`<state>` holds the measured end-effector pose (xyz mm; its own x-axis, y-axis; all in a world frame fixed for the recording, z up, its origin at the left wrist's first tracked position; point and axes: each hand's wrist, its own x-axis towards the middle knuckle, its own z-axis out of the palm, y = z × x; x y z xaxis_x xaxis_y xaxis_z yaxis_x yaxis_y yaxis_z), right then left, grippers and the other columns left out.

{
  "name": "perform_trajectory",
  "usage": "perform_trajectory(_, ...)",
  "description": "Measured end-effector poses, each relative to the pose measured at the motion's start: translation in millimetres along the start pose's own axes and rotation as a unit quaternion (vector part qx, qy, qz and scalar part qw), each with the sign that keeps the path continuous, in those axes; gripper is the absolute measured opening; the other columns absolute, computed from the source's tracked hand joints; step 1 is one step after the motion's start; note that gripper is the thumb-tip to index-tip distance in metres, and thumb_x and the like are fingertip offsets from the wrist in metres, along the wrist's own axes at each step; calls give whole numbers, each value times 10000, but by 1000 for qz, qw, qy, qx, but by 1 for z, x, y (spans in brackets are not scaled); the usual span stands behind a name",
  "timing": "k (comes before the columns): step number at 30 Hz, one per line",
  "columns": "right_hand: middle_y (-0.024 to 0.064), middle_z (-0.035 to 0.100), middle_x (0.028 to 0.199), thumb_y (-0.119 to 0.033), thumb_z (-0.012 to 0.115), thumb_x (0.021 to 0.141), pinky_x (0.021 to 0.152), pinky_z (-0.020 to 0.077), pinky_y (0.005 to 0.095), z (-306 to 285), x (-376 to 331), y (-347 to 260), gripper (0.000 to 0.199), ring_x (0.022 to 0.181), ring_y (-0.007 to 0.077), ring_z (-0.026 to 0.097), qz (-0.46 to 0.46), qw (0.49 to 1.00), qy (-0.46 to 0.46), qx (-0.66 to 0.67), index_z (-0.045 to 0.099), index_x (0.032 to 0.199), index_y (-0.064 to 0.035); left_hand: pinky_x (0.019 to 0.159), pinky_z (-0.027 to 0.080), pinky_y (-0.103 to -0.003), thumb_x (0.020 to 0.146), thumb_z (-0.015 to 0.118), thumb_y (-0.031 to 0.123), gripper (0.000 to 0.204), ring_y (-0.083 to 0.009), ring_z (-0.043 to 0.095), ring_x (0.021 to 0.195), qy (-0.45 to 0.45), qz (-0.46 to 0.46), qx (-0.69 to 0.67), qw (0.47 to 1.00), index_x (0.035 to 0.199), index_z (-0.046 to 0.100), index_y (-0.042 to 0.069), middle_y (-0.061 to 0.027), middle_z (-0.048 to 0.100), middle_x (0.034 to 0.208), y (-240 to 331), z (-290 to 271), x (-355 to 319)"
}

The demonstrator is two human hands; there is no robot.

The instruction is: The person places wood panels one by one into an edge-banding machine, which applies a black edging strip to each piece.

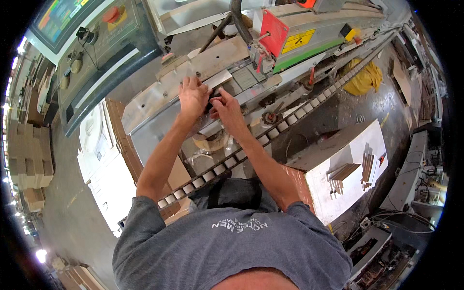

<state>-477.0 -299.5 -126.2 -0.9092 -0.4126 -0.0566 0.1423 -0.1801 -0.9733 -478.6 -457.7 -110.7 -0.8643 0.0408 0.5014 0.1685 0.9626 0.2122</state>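
Note:
Both of my hands meet over the metal bed (166, 126) of a long machine. My left hand (193, 98) has its fingers bent down against the machine's edge. Beside it my right hand (227, 110) is closed, with thumb and fingers pinched together. A small dark piece (211, 99) shows between the two hands; its kind is too covered to tell. Just past my fingers lies a pale strip (220, 79) on the bed. A grey machine head with a red end plate (273, 34) and a black hose (237, 21) stands to the far right of my hands.
A roller rail (220, 169) runs diagonally between me and the bed. At left hangs a control panel with a red stop button (112, 15). White and brown boards (108, 166) stand below it. Several thin strips (344, 172) lie on a white-topped box (360, 186) at right. Beyond is a yellow bag (363, 77).

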Motion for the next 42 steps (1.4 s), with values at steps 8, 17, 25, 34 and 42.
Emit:
perform_trajectory(8, 70, 609, 674, -148, 515, 938, 536, 474, 296, 12, 19, 12, 458, 564, 128, 552, 36, 995, 10, -91, 476, 1278, 157, 791, 461, -434, 764, 757, 169, 193, -309, 552, 909, 39, -22, -52, 998, 929, 737, 70, -84, 617, 907, -12, -9, -22)
perform_trajectory(17, 53, 582, 633, -160, 533, 946, 484, 446, 270, 26, 15, 9, 309, 494, 118, 527, -15, 997, 29, -68, 546, 1086, 115, 715, 520, -407, 729, 781, 121, 167, -296, 603, 809, 97, -19, -42, 994, 884, 741, 71, -84, 659, 814, -25, -20, -47)
perform_trajectory(25, 79, 608, 677, -136, 521, 922, 533, 484, 305, 20, 27, 15, 382, 531, 147, 564, -7, 997, 50, -56, 515, 1146, 173, 709, 510, -422, 773, 723, 49, 84, -320, 608, 803, 71, -2, -98, 993, 855, 708, 36, -128, 648, 798, -19, -14, -32)
perform_trajectory(34, 17, 556, 691, -102, 531, 966, 436, 393, 226, -16, 44, 14, 144, 518, 61, 489, -49, 995, 79, -25, 592, 955, 28, 672, 475, -424, 794, 707, 67, 43, -318, 553, 715, 46, 46, -119, 991, 815, 685, 37, -107, 620, 757, -5, 18, -1)
perform_trajectory(42, 85, 638, 757, -90, 538, 905, 565, 489, 302, -55, 65, 2, 598, 622, 130, 575, -29, 992, 107, -68, 345, 1416, 153, 715, 482, -420, 797, 712, 112, 72, -323, 564, 784, 18, 29, -126, 991, 811, 689, 45, -103, 628, 768, 18, 49, 36)
